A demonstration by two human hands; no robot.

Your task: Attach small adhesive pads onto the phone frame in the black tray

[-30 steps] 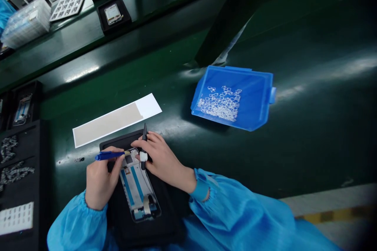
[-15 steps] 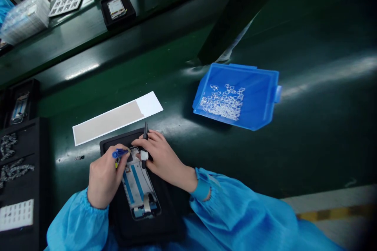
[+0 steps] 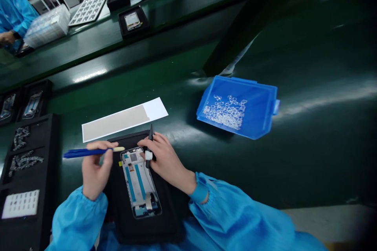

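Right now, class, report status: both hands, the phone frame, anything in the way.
Left hand holds blue stick, lifted off phone frame. Right hand grips black tweezers, steadying frame's top. Nothing in the way.

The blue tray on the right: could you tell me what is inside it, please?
The blue tray holds a loose heap of small pale square frames, gathered toward its left half; the rest of its floor is bare. Anything beneath the heap is hidden.

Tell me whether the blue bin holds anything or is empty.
Not empty. The blue bin holds a loose pile of small pale frame-like parts, heaped toward its left side; the rest of its floor is bare.
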